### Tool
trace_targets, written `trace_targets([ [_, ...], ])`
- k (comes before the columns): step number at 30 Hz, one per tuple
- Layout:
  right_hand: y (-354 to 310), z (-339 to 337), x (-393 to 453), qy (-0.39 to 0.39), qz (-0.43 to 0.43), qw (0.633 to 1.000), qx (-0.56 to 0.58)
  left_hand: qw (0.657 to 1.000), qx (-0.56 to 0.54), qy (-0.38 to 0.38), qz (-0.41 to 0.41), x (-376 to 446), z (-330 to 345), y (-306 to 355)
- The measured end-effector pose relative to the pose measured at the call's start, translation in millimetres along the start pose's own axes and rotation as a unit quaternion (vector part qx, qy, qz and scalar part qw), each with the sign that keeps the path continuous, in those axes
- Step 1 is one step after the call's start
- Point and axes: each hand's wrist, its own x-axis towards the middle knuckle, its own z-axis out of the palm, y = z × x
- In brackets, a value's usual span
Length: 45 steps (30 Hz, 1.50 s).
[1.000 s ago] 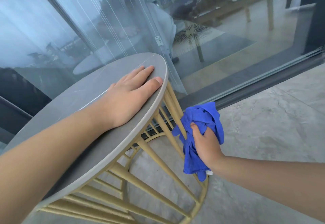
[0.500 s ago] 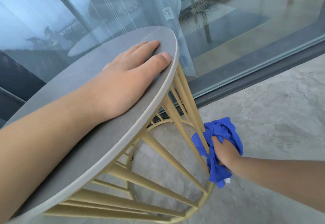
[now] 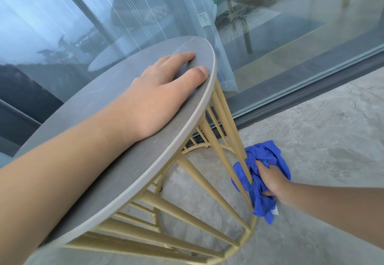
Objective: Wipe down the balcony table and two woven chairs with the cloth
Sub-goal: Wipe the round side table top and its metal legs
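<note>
A grey, mottled stone floor (image 3: 324, 123) runs up to a wall of sliding glass doors (image 3: 270, 42), whose dark bottom track crosses the view from the right edge down toward the middle. Through and on the glass show faint shapes of indoor furniture and a sheer white curtain (image 3: 218, 42) hanging just behind the pane. In front of the glass stands a round table (image 3: 108, 152) with a flat grey top and a frame of slanted yellow bars (image 3: 199, 179) that meet a yellow ring near the floor. The left hand (image 3: 158, 94) lies flat on the tabletop near its far edge, fingers straight and close together, thumb stretched along the rim, holding nothing; the forearm rests across the top. The right hand (image 3: 268, 179) reaches low beside the frame, its fingers curled tightly around a bunched blue cloth (image 3: 261, 173). The cloth is pressed against one of the outer yellow bars, close to the ring, with part of it wrapped behind the bar and a loose end with a small white tag hanging below the hand.
</note>
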Motion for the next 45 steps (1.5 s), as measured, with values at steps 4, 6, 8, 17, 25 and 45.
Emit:
trace_targets([
  [4, -21, 2, -23, -0.009, -0.05, 0.999, 0.018, 1.0, 0.026, -0.001, 0.013, -1, -1, 1],
  [6, -33, 5, -36, -0.017, -0.076, 0.996, 0.037, 0.999, 0.031, -0.005, 0.015, 0, 0, -1],
  [8, -47, 7, -53, -0.024, -0.11, 0.992, 0.059, 0.999, 0.04, -0.008, 0.017, 0, 0, -2],
  [17, -122, 9, -141, -0.05, -0.259, 0.95, 0.167, 0.993, 0.077, 0.089, 0.007, -6, 2, -5],
  [25, -152, 16, -203, -0.057, -0.294, 0.92, 0.252, 0.979, 0.164, 0.121, -0.004, -21, 0, 6],
  [45, -145, 48, -204, 0.072, -0.29, 0.928, 0.22, 0.989, 0.144, -0.006, 0.031, -31, -3, -9],
])
